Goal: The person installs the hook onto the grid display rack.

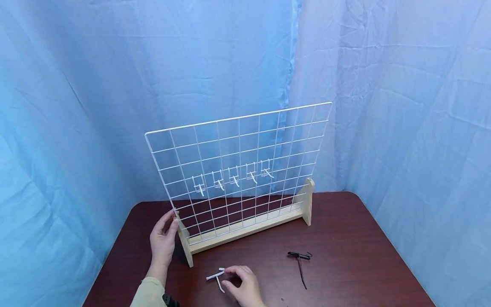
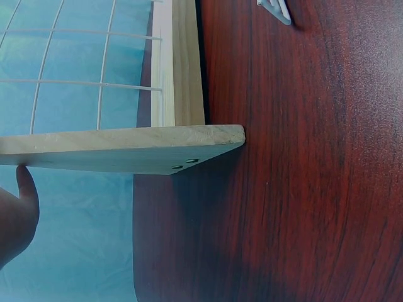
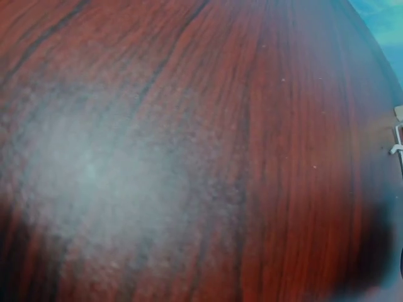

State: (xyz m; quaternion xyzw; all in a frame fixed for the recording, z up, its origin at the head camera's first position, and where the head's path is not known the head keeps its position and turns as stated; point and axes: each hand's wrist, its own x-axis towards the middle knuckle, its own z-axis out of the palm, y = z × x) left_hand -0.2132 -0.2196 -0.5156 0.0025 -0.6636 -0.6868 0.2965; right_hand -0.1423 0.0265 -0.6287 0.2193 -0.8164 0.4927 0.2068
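A white wire grid rack (image 1: pixel 249 140) stands upright in a pale wooden base (image 1: pixel 245 231) on the table. My left hand (image 1: pixel 163 241) holds the rack at the top of its left wooden end piece (image 1: pixel 184 243), thumb and fingertips at the edge. The left wrist view shows one digit (image 2: pixel 20 207) against the outer face of that end piece. In front of the rack, my right hand (image 1: pixel 245 285) is low over the table, thumb and index finger apart. Its index fingertip is right at the end of a loose white hook (image 1: pixel 217 278).
Several white hooks (image 1: pixel 235 179) hang in a row across the grid. A black hook (image 1: pixel 300 266) lies on the dark red-brown table (image 1: pixel 356 256), right of my right hand. Blue curtains (image 1: pixel 215 64) surround the table at the back and sides.
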